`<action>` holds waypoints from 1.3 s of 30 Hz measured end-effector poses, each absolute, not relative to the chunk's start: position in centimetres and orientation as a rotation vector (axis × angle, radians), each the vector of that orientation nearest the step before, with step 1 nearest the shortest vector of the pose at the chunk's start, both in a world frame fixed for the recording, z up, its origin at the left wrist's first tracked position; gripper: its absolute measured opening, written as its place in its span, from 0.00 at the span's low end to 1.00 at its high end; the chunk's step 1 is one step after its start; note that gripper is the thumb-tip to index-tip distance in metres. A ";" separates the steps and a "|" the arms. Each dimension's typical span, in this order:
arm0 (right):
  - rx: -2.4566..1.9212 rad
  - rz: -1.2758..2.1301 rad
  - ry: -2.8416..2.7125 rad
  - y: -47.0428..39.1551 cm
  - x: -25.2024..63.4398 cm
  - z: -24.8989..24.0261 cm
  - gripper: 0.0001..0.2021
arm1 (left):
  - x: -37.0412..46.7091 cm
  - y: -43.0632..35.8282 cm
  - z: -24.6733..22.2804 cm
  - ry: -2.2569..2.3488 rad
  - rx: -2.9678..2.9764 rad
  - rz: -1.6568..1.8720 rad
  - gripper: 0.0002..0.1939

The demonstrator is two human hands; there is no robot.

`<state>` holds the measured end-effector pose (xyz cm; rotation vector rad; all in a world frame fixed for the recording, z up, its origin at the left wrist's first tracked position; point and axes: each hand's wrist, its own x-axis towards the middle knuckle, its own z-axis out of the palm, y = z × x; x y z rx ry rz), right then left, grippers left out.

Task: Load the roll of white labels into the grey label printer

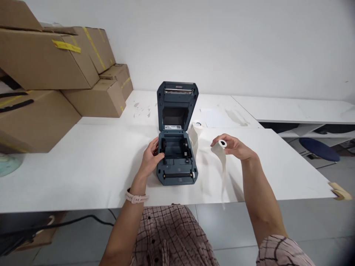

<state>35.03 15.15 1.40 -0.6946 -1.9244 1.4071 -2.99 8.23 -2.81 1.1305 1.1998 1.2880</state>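
Observation:
A dark grey label printer [177, 162] stands on the white table with its lid [177, 105] raised and its inner bay showing. My left hand [151, 157] grips the printer's left side wall, the thumb over the rim and the fingers down the outside. To the right of the printer, my right hand [234, 147] pinches a small white paper roll [222, 144]. A loose strip hangs from that roll down toward the table's front edge. Just behind the printer's right side is another white roll [197, 127], with paper trailing from it.
Cardboard boxes [41, 55] with yellow tape are stacked at the left. A white sheet [213, 117] and scuffed patches lie toward the wall. A blue stool [318, 149] stands beyond the table on the right. Brown tape [340, 192] covers the table's right corner.

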 end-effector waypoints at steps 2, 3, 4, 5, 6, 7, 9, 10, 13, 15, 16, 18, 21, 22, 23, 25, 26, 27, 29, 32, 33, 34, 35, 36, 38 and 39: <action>-0.869 1.379 -1.766 15.6 35.9 -0.9 0.20 | -3.0 8.2 -2.8 1.203 1.144 1.283 0.44; -0.928 1.373 -1.712 16.0 35.8 -2.0 0.21 | -3.0 8.3 -2.8 1.200 1.150 1.282 0.45; -0.972 1.371 -1.682 16.4 35.5 -2.9 0.22 | -3.1 8.3 -2.8 1.197 1.154 1.280 0.46; -0.999 1.373 -1.668 16.8 35.1 -3.8 0.23 | -3.1 8.3 -2.9 1.195 1.157 1.278 0.47; -1.011 1.377 -1.662 17.2 34.6 -4.5 0.24 | -3.2 8.3 -3.0 1.194 1.163 1.273 0.48; -1.013 1.383 -1.659 17.5 34.3 -5.1 0.24 | -3.3 8.3 -3.1 1.195 1.174 1.265 0.48; -1.013 1.396 -1.657 17.8 34.1 -5.8 0.26 | -3.6 8.3 -3.2 1.197 1.215 1.240 0.48; -1.016 1.408 -1.657 17.8 34.4 -6.0 0.28 | -3.6 8.3 -3.3 1.197 1.240 1.228 0.48; -1.035 1.441 -1.592 17.9 36.0 -5.9 0.35 | -3.7 8.3 -3.2 1.195 1.290 1.202 0.47; -1.042 1.401 -1.513 18.6 36.9 -5.4 0.36 | -3.7 8.2 -3.0 1.191 1.288 1.197 0.46; -1.043 1.367 -1.487 19.3 37.1 -5.1 0.36 | -3.6 8.1 -2.9 1.192 1.282 1.193 0.46; -1.064 1.321 -1.505 21.2 36.5 -4.3 0.40 | -3.5 8.1 -2.7 1.201 1.263 1.190 0.47; -1.136 1.344 -1.592 24.7 33.8 -3.2 0.46 | -3.4 8.1 -2.8 1.202 1.221 1.218 0.47; -1.156 1.362 -1.610 25.8 32.7 -2.9 0.47 | -3.4 8.2 -2.9 1.191 1.209 1.232 0.47; -1.171 1.377 -1.619 26.7 31.5 -2.8 0.47 | -3.4 8.2 -3.0 1.178 1.201 1.242 0.47; -1.188 1.392 -1.621 27.9 29.6 -2.7 0.44 | -3.4 8.2 -3.3 1.160 1.195 1.249 0.48; -1.192 1.392 -1.615 28.1 29.0 -2.7 0.42 | -3.4 8.2 -3.4 1.156 1.195 1.251 0.48; -1.190 1.386 -1.605 28.0 28.5 -2.7 0.40 | -3.4 8.2 -3.5 1.155 1.194 1.255 0.48; -1.158 1.372 -1.574 27.2 28.3 -2.3 0.35 | -3.4 8.3 -3.6 1.152 1.191 1.270 0.47; -1.065 1.382 -1.549 24.9 28.8 -0.4 0.32 | -3.3 8.4 -3.8 1.136 1.180 1.293 0.47; -1.034 1.398 -1.551 23.9 28.8 0.7 0.32 | -3.2 8.5 -3.8 1.131 1.175 1.295 0.47; -0.997 1.426 -1.576 23.0 28.6 2.0 0.33 | -3.2 8.5 -3.9 1.128 1.172 1.295 0.47; -0.948 1.467 -1.641 22.1 28.1 3.4 0.34 | -3.2 8.6 -4.0 1.126 1.170 1.296 0.47; -0.887 1.506 -1.753 21.3 27.2 4.9 0.35 | -3.3 8.6 -4.2 1.123 1.169 1.298 0.46; -0.772 1.515 -2.104 20.1 24.7 7.6 0.38 | -3.3 8.7 -4.4 1.110 1.173 1.299 0.46; -0.748 1.465 -2.310 19.6 23.1 8.6 0.37 | -3.4 8.7 -4.5 1.099 1.179 1.298 0.46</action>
